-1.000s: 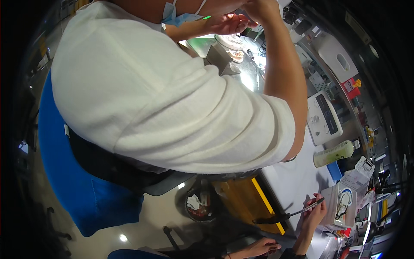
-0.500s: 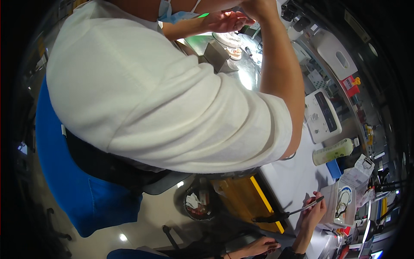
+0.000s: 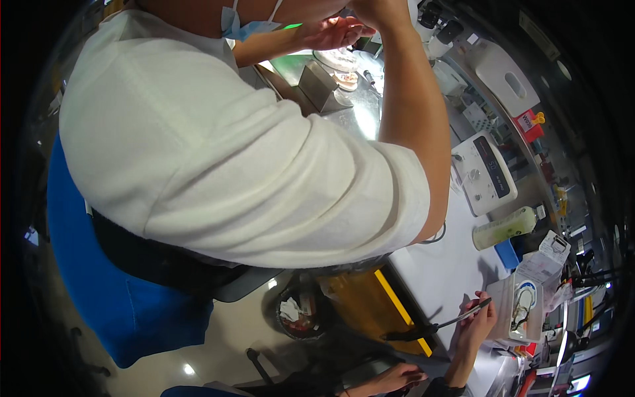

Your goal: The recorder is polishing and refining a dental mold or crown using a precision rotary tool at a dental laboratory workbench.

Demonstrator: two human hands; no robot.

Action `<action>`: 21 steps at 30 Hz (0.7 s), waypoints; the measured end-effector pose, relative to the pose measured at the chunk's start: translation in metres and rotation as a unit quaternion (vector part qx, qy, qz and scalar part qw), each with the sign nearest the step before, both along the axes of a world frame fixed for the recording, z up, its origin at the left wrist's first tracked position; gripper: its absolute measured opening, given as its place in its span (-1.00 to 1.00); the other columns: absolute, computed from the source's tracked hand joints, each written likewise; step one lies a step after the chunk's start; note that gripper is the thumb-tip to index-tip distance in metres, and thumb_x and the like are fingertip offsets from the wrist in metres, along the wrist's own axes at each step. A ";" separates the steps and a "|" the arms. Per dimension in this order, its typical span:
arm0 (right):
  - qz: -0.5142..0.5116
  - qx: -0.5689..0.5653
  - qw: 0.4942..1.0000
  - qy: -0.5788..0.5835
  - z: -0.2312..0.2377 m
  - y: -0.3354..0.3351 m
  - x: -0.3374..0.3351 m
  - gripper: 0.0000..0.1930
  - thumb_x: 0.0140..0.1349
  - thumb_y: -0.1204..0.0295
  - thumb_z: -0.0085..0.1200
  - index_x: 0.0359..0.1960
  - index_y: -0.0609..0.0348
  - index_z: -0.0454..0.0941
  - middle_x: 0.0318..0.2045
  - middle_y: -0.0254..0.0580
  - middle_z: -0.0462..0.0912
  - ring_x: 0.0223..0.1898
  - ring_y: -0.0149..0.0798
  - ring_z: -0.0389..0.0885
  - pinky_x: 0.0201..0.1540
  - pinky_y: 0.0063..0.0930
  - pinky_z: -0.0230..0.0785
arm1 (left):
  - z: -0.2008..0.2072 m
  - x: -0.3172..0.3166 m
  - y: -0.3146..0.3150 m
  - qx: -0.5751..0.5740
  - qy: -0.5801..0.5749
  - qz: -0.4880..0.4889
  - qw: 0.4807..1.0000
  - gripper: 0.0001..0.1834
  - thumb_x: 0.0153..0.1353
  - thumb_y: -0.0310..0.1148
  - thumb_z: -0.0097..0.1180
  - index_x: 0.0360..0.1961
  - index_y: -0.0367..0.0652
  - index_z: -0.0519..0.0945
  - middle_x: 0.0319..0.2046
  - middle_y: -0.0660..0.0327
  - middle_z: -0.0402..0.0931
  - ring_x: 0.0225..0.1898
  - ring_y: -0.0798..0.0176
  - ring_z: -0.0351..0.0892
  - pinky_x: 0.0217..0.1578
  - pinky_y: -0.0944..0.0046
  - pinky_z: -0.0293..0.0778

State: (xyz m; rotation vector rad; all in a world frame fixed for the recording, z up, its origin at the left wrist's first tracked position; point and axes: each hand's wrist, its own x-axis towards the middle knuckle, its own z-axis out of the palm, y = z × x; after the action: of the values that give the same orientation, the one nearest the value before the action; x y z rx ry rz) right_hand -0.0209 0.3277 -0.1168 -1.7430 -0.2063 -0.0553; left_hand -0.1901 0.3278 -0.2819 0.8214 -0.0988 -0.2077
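My right hand (image 3: 473, 331) comes up from the lower edge over the white worktop. Its fingers are closed round a slim pen-like tool (image 3: 456, 319) with a dark end, held at a slant. Just right of it stands a clear plastic box (image 3: 504, 311) with coiled cable and a white oval piece in it. My left hand (image 3: 400, 378), with a dark band at its wrist, lies low beside the bench edge. Its fingers are loosely stretched, and I see nothing in them. A dark thick piece (image 3: 407, 335) lies in line with the tool; whether they join is unclear.
A co-worker in a white shirt (image 3: 251, 172) fills the upper left, on a blue-covered chair (image 3: 86, 264), hands raised over a lit bench. A control unit (image 3: 486, 175), a green bottle (image 3: 506, 228) and a blue block (image 3: 507, 254) stand right. Below are a yellow drawer (image 3: 364, 308) and bin (image 3: 297, 324).
The view has shifted slightly, so the co-worker and bench things appear further left. My two hands keep nearly the same pose, and the tool stays in my right hand.
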 end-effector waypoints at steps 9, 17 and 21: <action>0.018 0.010 1.000 -0.014 0.003 0.002 0.001 -0.70 0.53 0.22 0.02 -0.07 0.27 0.54 -0.55 -0.37 0.54 -0.70 -0.65 0.26 -0.72 -0.69 0.08 | 0.006 0.001 0.003 -0.022 0.011 -0.011 1.000 -0.51 0.47 0.07 0.10 -0.33 -0.19 0.61 -0.49 0.36 0.53 -0.45 0.48 0.48 -0.41 0.38 0.38; 0.019 0.021 1.000 -0.011 0.000 -0.003 0.001 -0.70 0.53 0.23 0.03 -0.08 0.27 0.55 -0.55 -0.36 0.54 -0.70 -0.65 0.27 -0.73 -0.71 0.07 | 0.006 -0.004 0.000 -0.024 0.006 -0.007 1.000 -0.52 0.48 0.04 0.10 -0.35 -0.20 0.59 -0.53 0.36 0.49 -0.48 0.49 0.43 -0.43 0.38 0.34; -0.002 0.018 1.000 -0.004 0.001 -0.002 0.003 -0.70 0.53 0.23 0.02 -0.08 0.27 0.55 -0.56 -0.36 0.54 -0.71 -0.65 0.26 -0.72 -0.70 0.06 | 0.006 0.000 0.006 -0.017 -0.004 -0.035 0.999 -0.52 0.51 0.04 0.05 -0.23 -0.23 0.63 -0.46 0.37 0.49 -0.42 0.48 0.43 -0.38 0.41 0.40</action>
State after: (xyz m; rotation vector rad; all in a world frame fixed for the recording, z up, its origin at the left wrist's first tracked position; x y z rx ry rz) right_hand -0.0179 0.3261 -0.1157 -1.7068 -0.2056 -0.0681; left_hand -0.1901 0.3341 -0.2758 0.7851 -0.1395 -0.2681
